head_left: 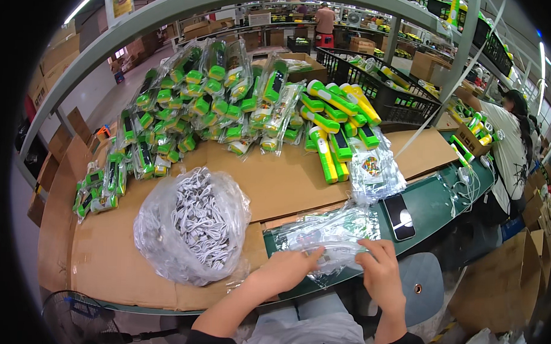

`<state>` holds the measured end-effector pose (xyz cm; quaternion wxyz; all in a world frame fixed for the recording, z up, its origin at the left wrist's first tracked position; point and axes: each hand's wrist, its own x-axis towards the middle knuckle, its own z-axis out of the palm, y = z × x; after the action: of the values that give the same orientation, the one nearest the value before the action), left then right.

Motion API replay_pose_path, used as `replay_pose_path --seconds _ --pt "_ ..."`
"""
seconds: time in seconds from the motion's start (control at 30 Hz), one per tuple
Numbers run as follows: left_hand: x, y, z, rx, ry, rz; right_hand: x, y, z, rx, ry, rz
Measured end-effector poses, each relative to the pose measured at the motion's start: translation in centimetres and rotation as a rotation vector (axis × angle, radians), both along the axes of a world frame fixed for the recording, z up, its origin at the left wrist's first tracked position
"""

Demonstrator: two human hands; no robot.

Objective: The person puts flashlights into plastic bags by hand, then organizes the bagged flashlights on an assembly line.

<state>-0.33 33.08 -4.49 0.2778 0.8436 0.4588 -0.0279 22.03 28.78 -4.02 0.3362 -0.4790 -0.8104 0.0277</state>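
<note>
Both my hands are at a clear plastic bag (339,253) near the table's front edge. My left hand (287,270) pinches its left end between thumb and fingers. At the right end, the curled fingers of my right hand (381,274) grip the plastic. Flat clear bags (310,225) lie just beyond, on the green table top. To the left of my hands, a big clear bag (149,228) stands open, full of bundled white cables (204,224). Loose green and yellow flashlights (328,152) lie farther back, beside a stack of clear printed bags (378,175).
A heap of bagged flashlights (193,102) covers the back left of the cardboard (127,252). A phone (399,217) lies to the right. Behind are a black crate (405,107) and metal frame. A co-worker (507,144) is at the right; a fan (79,320) is at lower left.
</note>
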Motion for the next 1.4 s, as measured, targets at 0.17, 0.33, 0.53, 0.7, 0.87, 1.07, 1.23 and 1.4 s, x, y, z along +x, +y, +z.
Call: replay_pose_path --seconds 0.17,0.33,0.53,0.7,0.87,1.07,1.23,1.4 --pt "-1.4 1.9 0.1 0.191 -0.482 -0.09 3.6 -0.2 -1.3 0.092 0.118 -0.155" --pt "3.0 13.9 -2.8 0.147 -0.91 0.347 4.5 -1.8 -2.0 0.054 0.119 -0.202" --pt "6.2 25.8 -10.8 0.342 -0.649 0.479 5.7 -4.1 -2.1 0.007 0.157 -0.193" --pt "8.7 21.4 -8.3 -0.093 -1.121 0.779 9.2 -4.7 -2.3 0.028 0.14 -0.384" --pt "2.1 15.9 -6.6 -0.511 -1.526 0.753 8.0 -3.2 -1.6 -0.002 0.168 -0.261" --pt "1.3 9.0 -1.5 -0.485 -1.578 0.482 4.5 -1.3 -1.2 0.029 0.138 -0.134" --pt "3.0 5.7 -0.6 -0.368 -1.545 0.318 2.0 -1.0 0.0 0.051 0.132 -0.086" --pt "4.6 3.2 -0.5 -0.395 -1.511 0.24 1.1 -1.3 0.8 0.048 0.157 -0.069"
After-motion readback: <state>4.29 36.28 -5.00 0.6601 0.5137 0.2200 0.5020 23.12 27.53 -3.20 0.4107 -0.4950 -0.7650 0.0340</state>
